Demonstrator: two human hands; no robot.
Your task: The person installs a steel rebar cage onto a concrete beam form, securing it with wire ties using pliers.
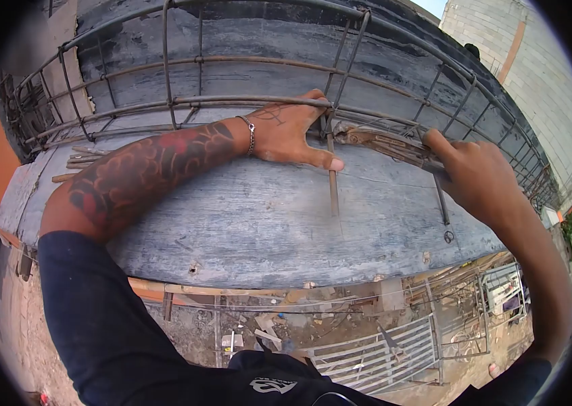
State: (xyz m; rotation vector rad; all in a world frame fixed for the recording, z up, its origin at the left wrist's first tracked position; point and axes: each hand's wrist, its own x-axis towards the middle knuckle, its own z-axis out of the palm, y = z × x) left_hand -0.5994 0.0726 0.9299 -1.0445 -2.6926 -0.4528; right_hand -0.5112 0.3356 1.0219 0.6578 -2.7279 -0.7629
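Observation:
My right hand (479, 169) is closed around the handles of rusty pliers (387, 143). Their jaws point left, close to a joint in the steel rebar cage (252, 101). My left hand (286, 132) grips the cage at that joint, fingers hooked over the long bar and thumb stretched down against a short steel rod (334, 193). This rod runs down from the joint over the grey board (245, 223). What the jaws bite on is too small to tell. A bracelet (251, 135) circles my left wrist.
Several short rods (83, 159) lie on the board at left. Another dark rod (442, 203) hangs below my right hand. Past the board's near edge, the ground far below holds debris and a slatted metal frame (374, 352). A block wall (543, 74) rises at upper right.

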